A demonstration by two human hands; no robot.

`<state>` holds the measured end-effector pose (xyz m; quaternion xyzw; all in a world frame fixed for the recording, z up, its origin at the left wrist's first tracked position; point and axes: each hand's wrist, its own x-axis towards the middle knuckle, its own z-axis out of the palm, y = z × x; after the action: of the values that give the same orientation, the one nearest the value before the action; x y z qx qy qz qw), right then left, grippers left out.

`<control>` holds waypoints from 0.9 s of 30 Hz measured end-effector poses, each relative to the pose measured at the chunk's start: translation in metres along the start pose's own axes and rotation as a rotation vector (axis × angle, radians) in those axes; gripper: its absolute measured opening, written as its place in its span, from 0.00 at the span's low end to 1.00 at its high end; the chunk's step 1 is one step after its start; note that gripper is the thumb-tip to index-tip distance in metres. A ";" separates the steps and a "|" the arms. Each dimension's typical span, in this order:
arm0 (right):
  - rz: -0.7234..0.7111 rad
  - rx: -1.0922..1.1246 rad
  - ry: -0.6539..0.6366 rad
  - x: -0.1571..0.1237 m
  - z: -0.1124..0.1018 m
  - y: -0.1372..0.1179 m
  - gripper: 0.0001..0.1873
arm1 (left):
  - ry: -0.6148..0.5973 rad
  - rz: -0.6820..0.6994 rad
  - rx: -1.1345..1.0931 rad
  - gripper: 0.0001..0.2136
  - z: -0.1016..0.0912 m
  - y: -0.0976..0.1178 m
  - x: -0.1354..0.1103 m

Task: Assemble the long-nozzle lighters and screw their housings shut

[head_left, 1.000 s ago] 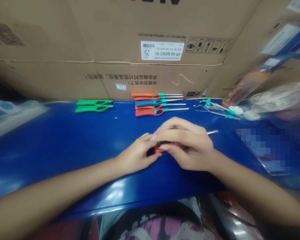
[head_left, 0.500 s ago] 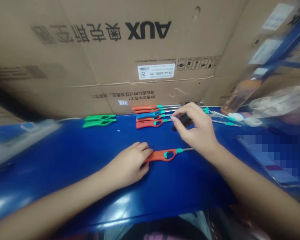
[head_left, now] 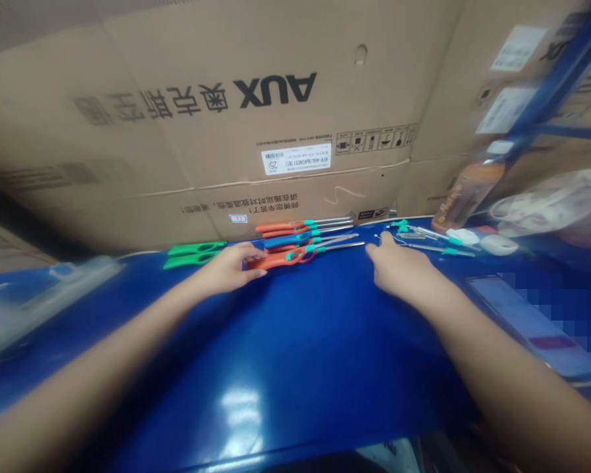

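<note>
My left hand (head_left: 226,268) is closed on the handle end of an orange stick lighter (head_left: 278,260) with a teal trigger. The lighter lies on the blue table (head_left: 300,341) against the front of a row of several orange and blue lighters (head_left: 303,233). My right hand (head_left: 396,266) rests on the table to the right of that row. It points toward several loose metal nozzles with teal tips (head_left: 433,240). Its fingers are foreshortened and blurred, so I cannot see whether it holds anything.
Two green lighters (head_left: 194,252) lie left of the row. A big cardboard box (head_left: 226,131) walls off the back of the table. A flat screen device (head_left: 536,309) lies at the right, with a plastic bag (head_left: 546,203) and orange bottle (head_left: 465,187) behind it. A clear tray (head_left: 44,289) is at far left.
My left hand slid the orange lighter from the table's middle up to the row of lighters. My right hand let go of it and moved right toward the metal nozzles.
</note>
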<state>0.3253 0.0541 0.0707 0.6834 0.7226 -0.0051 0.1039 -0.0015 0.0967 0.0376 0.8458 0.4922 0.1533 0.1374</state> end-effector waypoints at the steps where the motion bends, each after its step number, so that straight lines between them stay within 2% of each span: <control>1: -0.002 0.003 -0.024 0.001 0.001 -0.001 0.21 | 0.014 -0.003 -0.001 0.18 0.002 -0.003 0.005; 5: 0.009 0.008 -0.099 0.006 0.006 -0.005 0.25 | 0.062 0.012 -0.002 0.17 0.013 -0.005 0.019; 11: 0.030 0.029 -0.121 0.013 0.009 0.002 0.33 | 0.181 0.014 0.005 0.16 0.027 -0.003 0.030; 21: 0.077 0.060 -0.079 0.025 0.011 0.009 0.23 | 0.289 0.023 0.062 0.14 0.034 0.000 0.024; 27: 0.105 0.067 0.006 0.039 0.022 0.023 0.24 | 0.293 0.036 0.150 0.15 0.023 0.008 0.007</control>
<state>0.3494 0.0912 0.0461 0.7233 0.6857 -0.0215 0.0789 0.0169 0.0970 0.0205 0.8309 0.5018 0.2404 -0.0020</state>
